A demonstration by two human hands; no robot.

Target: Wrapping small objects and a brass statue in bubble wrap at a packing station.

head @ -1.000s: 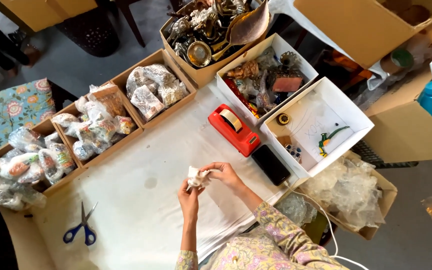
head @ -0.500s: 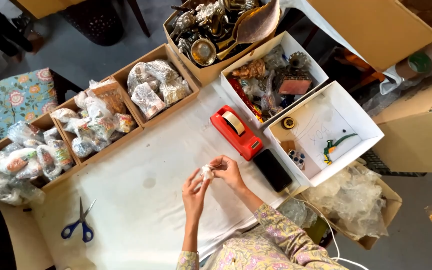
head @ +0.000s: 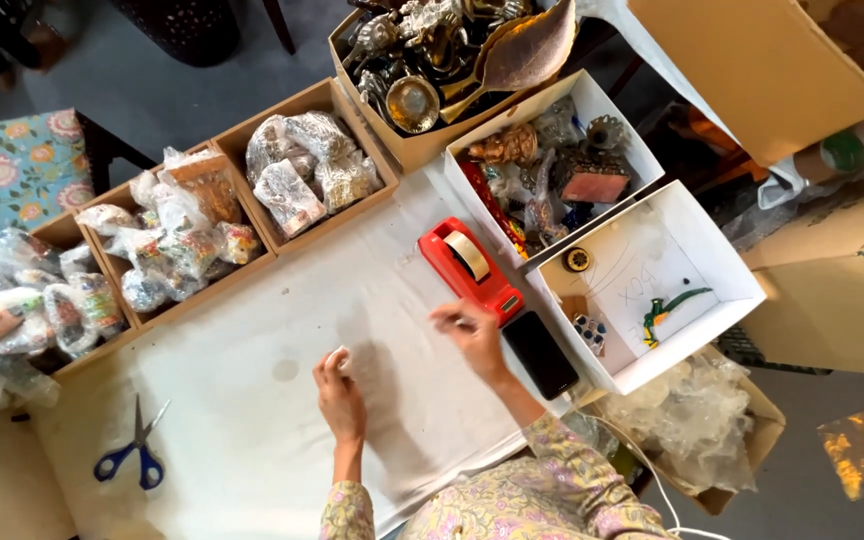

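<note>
I observe a tabletop (head: 252, 440) covered with a white cloth bearing a faint grey stain, set on a grey floor. A flower-patterned cushion (head: 7, 170) lies at the far left. Along the far edge stand brown cardboard trays (head: 297, 105) filled with bubble-wrapped items (head: 287, 165). Beyond them, a box of brass ornaments (head: 422, 60) sits at the top. Two white boxes stand to the right: the farther one (head: 607, 115) holds mixed trinkets, the nearer one (head: 722, 265) is almost bare, with a small green tool (head: 672, 305) inside. A red tape dispenser (head: 467, 265) lies on the cloth just beside the white boxes, and a black phone (head: 542, 355) lies next to it. Blue-handled scissors (head: 132, 455) rest at the near left, well apart from the hands. A bag of clear wrap (head: 687, 420) sits low on the right.

I note the left hand (head: 340, 395) curled over the cloth, fingers closed on a small white wrapped piece (head: 338, 358) held near the middle of the tabletop. The right hand (head: 472, 330) reaches toward the tape dispenser, fingertips just beside its near end; it appears to pinch a short strip of tape, but I cannot tell for certain. The hands are apart.
</note>
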